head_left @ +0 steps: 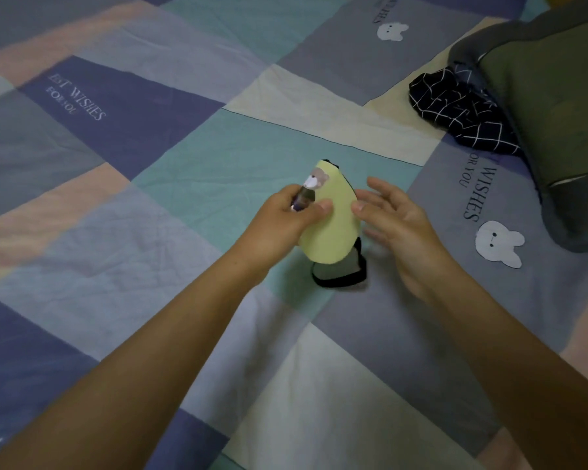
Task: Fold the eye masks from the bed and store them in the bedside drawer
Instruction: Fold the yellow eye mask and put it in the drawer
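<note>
Near the middle of the frame the left hand (287, 215) holds a pale yellow eye mask (330, 222) above the bed (190, 157), its grip clamped on the mask's left edge with the thumb pressed on the front. The fingers behind the mask are hidden, and a blurred bear print near the top is partly covered by the hand. The mask looks folded in half, though the far layer cannot be seen. A black strap (340, 273) hangs in a loop below it, blurred. The right hand (398, 225) hovers just right of the mask, fingers spread apart, one fingertip at or near its edge; contact is unclear. At upper right a dark checked cloth (462, 110) lies crumpled against a green-grey quilt (540, 106), which is cut off by the frame edge.
</note>
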The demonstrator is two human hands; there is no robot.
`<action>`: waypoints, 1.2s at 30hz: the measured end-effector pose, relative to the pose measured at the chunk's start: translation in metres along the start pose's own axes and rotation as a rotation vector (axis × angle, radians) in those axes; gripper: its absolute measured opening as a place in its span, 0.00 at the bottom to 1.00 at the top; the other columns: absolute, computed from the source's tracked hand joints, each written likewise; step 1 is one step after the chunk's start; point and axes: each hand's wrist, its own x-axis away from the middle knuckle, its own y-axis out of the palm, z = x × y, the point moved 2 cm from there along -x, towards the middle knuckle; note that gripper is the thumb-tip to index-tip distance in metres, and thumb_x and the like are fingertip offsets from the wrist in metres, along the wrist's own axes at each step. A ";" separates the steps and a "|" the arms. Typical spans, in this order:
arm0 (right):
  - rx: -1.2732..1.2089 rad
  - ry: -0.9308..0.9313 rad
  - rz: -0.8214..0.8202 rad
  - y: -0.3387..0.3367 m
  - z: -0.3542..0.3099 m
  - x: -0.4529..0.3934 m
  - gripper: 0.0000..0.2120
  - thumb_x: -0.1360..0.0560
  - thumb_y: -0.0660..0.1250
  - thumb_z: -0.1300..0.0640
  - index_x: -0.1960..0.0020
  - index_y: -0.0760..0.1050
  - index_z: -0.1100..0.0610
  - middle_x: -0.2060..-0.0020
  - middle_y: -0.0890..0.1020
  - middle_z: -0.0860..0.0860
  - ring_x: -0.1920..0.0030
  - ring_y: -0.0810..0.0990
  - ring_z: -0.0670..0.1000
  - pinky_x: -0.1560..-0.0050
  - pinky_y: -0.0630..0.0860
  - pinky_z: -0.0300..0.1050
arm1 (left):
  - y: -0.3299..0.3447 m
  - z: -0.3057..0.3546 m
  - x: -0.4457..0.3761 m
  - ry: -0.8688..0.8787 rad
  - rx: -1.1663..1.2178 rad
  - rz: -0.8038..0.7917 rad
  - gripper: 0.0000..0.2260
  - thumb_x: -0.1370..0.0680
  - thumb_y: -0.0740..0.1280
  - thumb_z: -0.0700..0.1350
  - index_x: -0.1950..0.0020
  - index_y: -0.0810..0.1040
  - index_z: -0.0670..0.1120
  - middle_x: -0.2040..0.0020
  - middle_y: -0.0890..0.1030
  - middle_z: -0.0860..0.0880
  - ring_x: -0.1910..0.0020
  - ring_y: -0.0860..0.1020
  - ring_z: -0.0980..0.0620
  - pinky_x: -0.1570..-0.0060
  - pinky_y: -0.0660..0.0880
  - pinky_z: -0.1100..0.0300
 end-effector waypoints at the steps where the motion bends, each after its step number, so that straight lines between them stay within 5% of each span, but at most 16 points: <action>1: -0.027 0.054 -0.033 0.000 0.002 0.002 0.16 0.25 0.67 0.57 0.38 0.74 0.53 0.46 0.82 0.48 0.45 0.80 0.47 0.48 0.76 0.40 | 0.000 0.001 0.002 -0.042 0.054 -0.043 0.12 0.22 0.66 0.48 0.41 0.76 0.44 0.50 0.81 0.49 0.53 0.80 0.53 0.56 0.78 0.61; 5: -0.045 0.009 -0.052 0.004 0.002 0.012 0.08 0.24 0.65 0.59 0.48 0.80 0.59 0.57 0.85 0.52 0.59 0.83 0.47 0.59 0.79 0.37 | 0.007 0.003 0.009 -0.087 0.047 -0.058 0.17 0.22 0.66 0.52 0.36 0.71 0.49 0.47 0.80 0.52 0.55 0.81 0.59 0.63 0.80 0.65; 8: 0.028 -0.086 0.093 0.010 0.001 0.019 0.04 0.25 0.67 0.59 0.52 0.80 0.58 0.63 0.84 0.51 0.65 0.81 0.44 0.65 0.76 0.36 | 0.012 0.000 0.012 -0.039 -0.070 0.037 0.17 0.24 0.69 0.52 0.39 0.71 0.50 0.49 0.80 0.49 0.52 0.81 0.52 0.56 0.79 0.57; 10: 0.049 -0.118 0.105 0.014 0.001 0.023 0.03 0.25 0.67 0.58 0.54 0.80 0.54 0.62 0.84 0.51 0.63 0.80 0.46 0.62 0.76 0.39 | 0.015 0.001 0.015 -0.018 -0.114 0.029 0.18 0.26 0.70 0.54 0.43 0.75 0.45 0.49 0.82 0.43 0.51 0.82 0.47 0.52 0.77 0.51; 12: 0.048 -0.116 0.056 0.016 0.001 0.029 0.02 0.25 0.68 0.58 0.53 0.79 0.54 0.59 0.83 0.51 0.60 0.80 0.47 0.59 0.76 0.40 | 0.014 0.004 0.017 -0.001 -0.094 0.063 0.22 0.30 0.68 0.57 0.47 0.78 0.40 0.52 0.82 0.38 0.58 0.80 0.46 0.58 0.74 0.51; 15: 0.058 -0.085 0.033 0.012 0.003 0.032 0.07 0.28 0.71 0.56 0.53 0.78 0.58 0.61 0.81 0.49 0.62 0.80 0.48 0.62 0.77 0.42 | 0.009 0.008 0.018 0.015 -0.034 0.118 0.18 0.26 0.66 0.55 0.51 0.78 0.39 0.58 0.80 0.45 0.59 0.77 0.49 0.60 0.71 0.56; 17: 0.105 -0.086 0.044 0.009 0.003 0.034 0.09 0.29 0.73 0.54 0.56 0.79 0.60 0.55 0.78 0.49 0.55 0.80 0.50 0.54 0.77 0.49 | 0.008 0.009 0.019 -0.002 0.019 0.134 0.11 0.21 0.64 0.52 0.49 0.78 0.44 0.57 0.80 0.49 0.57 0.77 0.50 0.59 0.73 0.57; 19: 0.136 -0.153 0.095 0.009 -0.001 0.037 0.07 0.28 0.72 0.55 0.59 0.81 0.59 0.51 0.75 0.46 0.48 0.77 0.47 0.47 0.73 0.49 | 0.009 0.009 0.021 -0.036 0.035 0.142 0.13 0.20 0.60 0.54 0.41 0.76 0.48 0.52 0.79 0.52 0.53 0.78 0.51 0.52 0.74 0.57; 22: 0.045 -0.222 0.171 0.008 -0.009 0.041 0.10 0.26 0.69 0.56 0.63 0.78 0.59 0.56 0.76 0.49 0.54 0.75 0.47 0.50 0.71 0.45 | 0.012 0.005 0.024 -0.119 0.008 0.112 0.23 0.20 0.53 0.62 0.29 0.65 0.54 0.38 0.76 0.53 0.40 0.76 0.52 0.37 0.71 0.52; 25: -0.223 -0.039 0.091 0.012 -0.015 0.043 0.12 0.23 0.64 0.54 0.57 0.78 0.61 0.62 0.81 0.54 0.60 0.79 0.51 0.58 0.75 0.46 | 0.016 0.006 0.029 -0.113 -0.044 0.041 0.25 0.20 0.45 0.63 0.26 0.62 0.55 0.34 0.71 0.56 0.35 0.69 0.56 0.33 0.64 0.56; 27: -0.426 0.097 -0.011 0.017 -0.016 0.044 0.12 0.21 0.60 0.53 0.48 0.78 0.59 0.56 0.84 0.55 0.56 0.83 0.53 0.63 0.81 0.46 | 0.020 0.006 0.032 -0.108 -0.049 -0.007 0.26 0.20 0.44 0.64 0.27 0.64 0.57 0.32 0.71 0.57 0.34 0.69 0.57 0.30 0.63 0.54; 31: -0.440 0.126 -0.118 0.018 -0.014 0.048 0.13 0.20 0.58 0.54 0.42 0.76 0.60 0.50 0.82 0.58 0.52 0.83 0.56 0.66 0.81 0.48 | 0.018 0.005 0.039 -0.226 0.181 -0.063 0.23 0.22 0.56 0.65 0.35 0.76 0.53 0.43 0.82 0.50 0.45 0.81 0.51 0.44 0.78 0.53; 36: -0.142 0.042 -0.038 0.011 -0.007 0.053 0.07 0.25 0.67 0.63 0.47 0.75 0.62 0.59 0.84 0.56 0.64 0.84 0.50 0.69 0.80 0.43 | 0.009 0.000 0.041 -0.198 0.324 0.035 0.15 0.24 0.69 0.47 0.39 0.79 0.44 0.47 0.84 0.46 0.52 0.83 0.51 0.59 0.80 0.61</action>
